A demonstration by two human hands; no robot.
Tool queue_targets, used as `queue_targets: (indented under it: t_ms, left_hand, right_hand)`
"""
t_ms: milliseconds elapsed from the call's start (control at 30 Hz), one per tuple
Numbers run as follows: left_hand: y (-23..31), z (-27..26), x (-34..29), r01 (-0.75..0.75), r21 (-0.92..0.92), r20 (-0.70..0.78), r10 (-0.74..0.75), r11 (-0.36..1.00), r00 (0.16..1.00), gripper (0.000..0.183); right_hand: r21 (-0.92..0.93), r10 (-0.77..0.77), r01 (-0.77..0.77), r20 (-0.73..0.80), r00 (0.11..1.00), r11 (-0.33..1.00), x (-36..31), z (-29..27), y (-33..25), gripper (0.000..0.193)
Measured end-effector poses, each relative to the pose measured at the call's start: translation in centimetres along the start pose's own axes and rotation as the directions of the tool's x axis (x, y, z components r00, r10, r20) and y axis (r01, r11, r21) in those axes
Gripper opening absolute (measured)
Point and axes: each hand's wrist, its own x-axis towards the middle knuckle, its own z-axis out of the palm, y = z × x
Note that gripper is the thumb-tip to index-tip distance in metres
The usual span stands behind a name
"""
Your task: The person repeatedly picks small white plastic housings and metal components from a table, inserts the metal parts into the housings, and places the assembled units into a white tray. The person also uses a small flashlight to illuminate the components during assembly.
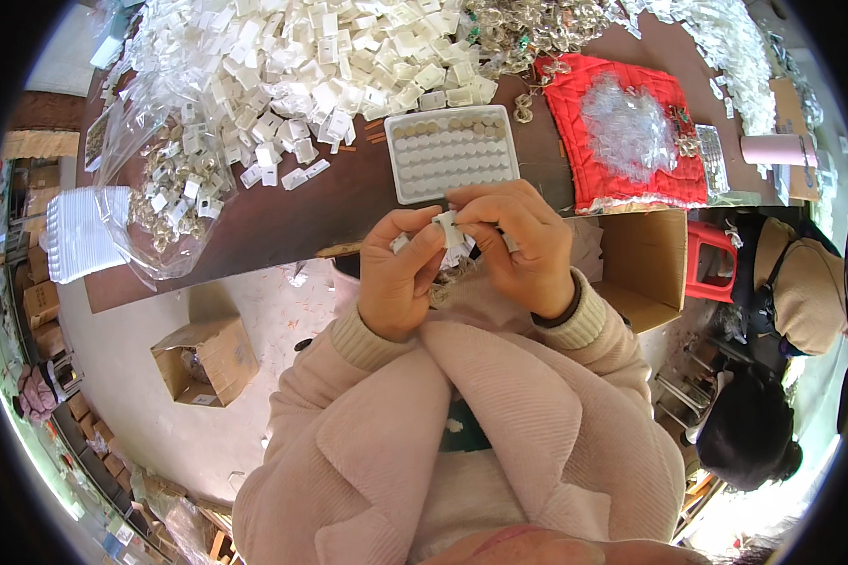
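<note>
Just in front of my chest, at the table's near edge, both hands meet around a small white card-like piece [448, 227]. My left hand [398, 273] pinches it between thumb and fingers. My right hand [523, 247] closes on its other side, with the fingertips pressed together. More whitish bits show under the fingers, partly hidden. Right beyond the hands lies a white tray [454, 179] with rows of round hollows; its far rows hold yellowish-beige pieces.
A big heap of small white rectangular pieces [349, 56] covers the far table. A clear bag [122, 207] of small parts and stacked white trays [89, 234] lie left. On a red cloth [575, 141] sit clear plastic pieces. Cardboard boxes [221, 353] and a person [806, 282] are around.
</note>
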Motion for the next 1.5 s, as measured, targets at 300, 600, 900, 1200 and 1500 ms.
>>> queue_targets:
  t_ms: [300,600,900,1200,1500]
  left_hand:
    - [1.4,0.3,0.8,0.092,0.074,0.019,-0.094,0.993,0.995,0.026]
    - [1.4,-0.1,1.3,0.084,0.074,0.094,-0.091,0.994,0.991,0.017]
    - [2.2,0.6,1.1,0.104,0.183,0.143,-0.131,0.978,0.981,0.018]
    - [2.4,1.7,0.2,-0.083,0.263,0.186,0.034,0.961,0.982,0.02]
    - [2.4,0.9,-0.6,-0.088,0.223,0.04,0.082,0.971,0.996,0.017]
  right_hand:
    - [-0.196,0.189,-0.205,-0.097,0.977,0.959,3.4,-3.6,5.1,0.018]
    - [-0.512,0.389,-0.428,-0.189,0.902,0.745,6.8,-4.0,12.6,0.027]
    - [0.326,0.492,-0.477,0.04,0.87,0.816,4.1,-7.4,5.7,0.021]
    - [0.582,0.362,-0.568,0.44,0.822,0.582,1.0,-3.2,-0.6,0.027]
    - [-0.129,-0.119,0.122,0.028,0.993,0.984,0.1,0.3,-1.5,0.029]
